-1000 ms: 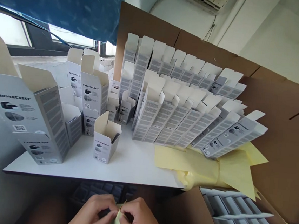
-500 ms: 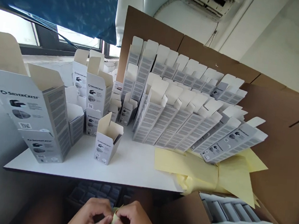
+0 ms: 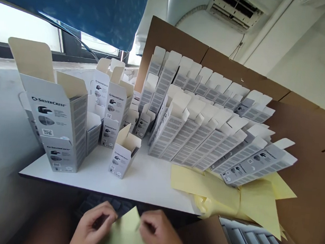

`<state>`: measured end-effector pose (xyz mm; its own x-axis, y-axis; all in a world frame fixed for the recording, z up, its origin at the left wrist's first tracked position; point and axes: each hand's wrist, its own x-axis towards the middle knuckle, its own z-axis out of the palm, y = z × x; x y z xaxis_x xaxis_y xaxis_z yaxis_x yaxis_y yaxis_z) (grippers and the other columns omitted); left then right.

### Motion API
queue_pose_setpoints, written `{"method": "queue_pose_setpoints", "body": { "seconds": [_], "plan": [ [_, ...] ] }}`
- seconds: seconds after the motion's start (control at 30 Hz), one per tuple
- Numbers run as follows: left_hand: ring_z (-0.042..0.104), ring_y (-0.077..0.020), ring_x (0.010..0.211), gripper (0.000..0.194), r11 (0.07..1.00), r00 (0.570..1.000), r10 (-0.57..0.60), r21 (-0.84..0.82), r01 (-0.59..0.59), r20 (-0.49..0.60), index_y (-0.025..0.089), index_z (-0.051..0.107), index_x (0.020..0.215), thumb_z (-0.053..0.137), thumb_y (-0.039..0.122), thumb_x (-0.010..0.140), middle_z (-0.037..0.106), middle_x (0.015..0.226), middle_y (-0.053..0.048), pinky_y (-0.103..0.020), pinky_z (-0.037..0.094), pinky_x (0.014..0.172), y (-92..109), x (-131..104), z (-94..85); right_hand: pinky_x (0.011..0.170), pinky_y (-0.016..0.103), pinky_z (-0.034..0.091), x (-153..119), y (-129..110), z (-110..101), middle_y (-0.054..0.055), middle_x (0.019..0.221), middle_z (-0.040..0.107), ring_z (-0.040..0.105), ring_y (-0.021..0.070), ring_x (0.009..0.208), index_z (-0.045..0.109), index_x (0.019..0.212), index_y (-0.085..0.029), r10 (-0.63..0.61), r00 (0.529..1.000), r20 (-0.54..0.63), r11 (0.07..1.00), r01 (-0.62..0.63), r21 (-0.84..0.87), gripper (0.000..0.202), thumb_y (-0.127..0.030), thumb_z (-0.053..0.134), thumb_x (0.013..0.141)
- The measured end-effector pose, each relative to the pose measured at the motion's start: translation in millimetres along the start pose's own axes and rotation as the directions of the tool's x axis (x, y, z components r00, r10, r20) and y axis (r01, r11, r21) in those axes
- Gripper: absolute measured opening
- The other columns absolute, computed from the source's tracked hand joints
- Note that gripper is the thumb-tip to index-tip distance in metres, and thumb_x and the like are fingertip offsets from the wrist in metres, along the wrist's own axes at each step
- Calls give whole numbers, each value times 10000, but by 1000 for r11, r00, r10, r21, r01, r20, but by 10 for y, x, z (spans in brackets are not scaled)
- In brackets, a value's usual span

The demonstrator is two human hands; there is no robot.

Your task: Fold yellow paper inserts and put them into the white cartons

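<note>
A yellow paper sheet (image 3: pixel 124 231) is spread between my two hands at the bottom of the view, in front of the table edge. Its surface is blurred and one corner points upward. My left hand (image 3: pixel 95 225) pinches its left edge between thumb and fingers. On the other side my right hand (image 3: pixel 159 233) grips the right edge, also closed. Just beyond the hands, on the white table (image 3: pixel 151 182), stands a small open SilverCrest box (image 3: pixel 121 158) with its flap raised and something dark inside.
Stacked open SilverCrest boxes (image 3: pixel 59 119) stand at the left. Rows of open boxes (image 3: pixel 190 136) fill the back right, before a brown cardboard panel (image 3: pixel 182 35). A bundle of yellow paper (image 3: pixel 216 190) lies at the table's right. Below it, a carton (image 3: pixel 203 237) holds grey-white boxes (image 3: pixel 251 240).
The yellow paper, narrow and bunched between my fingertips before, now shows as a wide sheet. My hands have moved apart. The view has shifted, so the table appears further right.
</note>
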<state>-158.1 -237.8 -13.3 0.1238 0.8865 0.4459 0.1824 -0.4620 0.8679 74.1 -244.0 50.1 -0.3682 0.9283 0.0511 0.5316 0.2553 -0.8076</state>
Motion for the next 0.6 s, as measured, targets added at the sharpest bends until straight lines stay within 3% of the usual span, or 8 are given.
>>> {"method": "queue_pose_setpoints", "body": {
  "seconds": [0.07, 0.13, 0.2, 0.27, 0.37, 0.5, 0.6],
  "plan": [
    [646, -178, 735, 314, 1000, 998, -27, 6, 28, -51, 175, 653, 711, 548, 346, 953, 668, 773, -65, -232, 516, 674, -25, 21, -70, 618, 231, 407, 69, 93, -401, -7, 684, 601, 526, 147, 680, 613, 697, -198, 41, 999, -3, 995, -41, 94, 280, -404, 576, 882],
    [670, -230, 943, 332, 996, 997, -73, 49, 73, -13, 176, 678, 724, 555, 390, 946, 698, 966, -108, -282, 533, 829, -49, 39, -133, 606, 245, 418, 199, 273, -812, -2, 686, 597, 539, 154, 658, 590, 707, -200, 117, 990, -73, 978, -102, 181, 329, -484, 568, 873],
    [646, -263, 1087, 355, 987, 988, -137, 90, 131, 67, 178, 695, 741, 550, 429, 946, 681, 1135, -131, -326, 510, 937, -58, 55, -185, 596, 254, 426, 379, 507, -1147, 2, 714, 613, 554, 157, 641, 594, 776, -207, 239, 938, -252, 966, -202, 161, 336, -515, 510, 880],
    [634, -267, 1122, 366, 978, 974, -195, 98, 184, 117, 181, 701, 767, 533, 446, 955, 659, 1211, -134, -342, 496, 966, -47, 66, -226, 624, 272, 445, 570, 744, -1358, 18, 736, 632, 574, 171, 666, 609, 791, -196, 279, 881, -381, 959, -277, 60, 311, -472, 481, 851],
    [627, -262, 1130, 350, 978, 974, -205, 66, 199, 100, 183, 708, 792, 526, 431, 961, 666, 1188, -127, -339, 488, 969, 0, 78, -260, 662, 301, 445, 776, 1024, -1439, 21, 688, 608, 569, 190, 668, 652, 844, -167, 286, 836, -467, 935, -351, -54, 242, -335, 487, 788],
    [659, -227, 980, 320, 985, 982, -175, 22, 174, 66, 173, 710, 802, 538, 392, 960, 696, 1040, -115, -321, 503, 896, 71, 93, -232, 790, 368, 444, 840, 1228, -1298, 58, 762, 611, 590, 237, 765, 641, 1149, -125, 271, 754, -598, 858, -471, -204, 396, -196, 473, 797],
    [662, -205, 928, 307, 988, 984, -156, 2, 156, 80, 167, 702, 798, 534, 362, 966, 702, 988, -103, -304, 503, 864, 105, 112, -164, 940, 427, 408, 815, 1279, -1170, 122, 899, 622, 589, 294, 974, 683, 1097, -137, 220, 732, -645, 811, -504, -296, 344, -155, 502, 805]
  ]
}}
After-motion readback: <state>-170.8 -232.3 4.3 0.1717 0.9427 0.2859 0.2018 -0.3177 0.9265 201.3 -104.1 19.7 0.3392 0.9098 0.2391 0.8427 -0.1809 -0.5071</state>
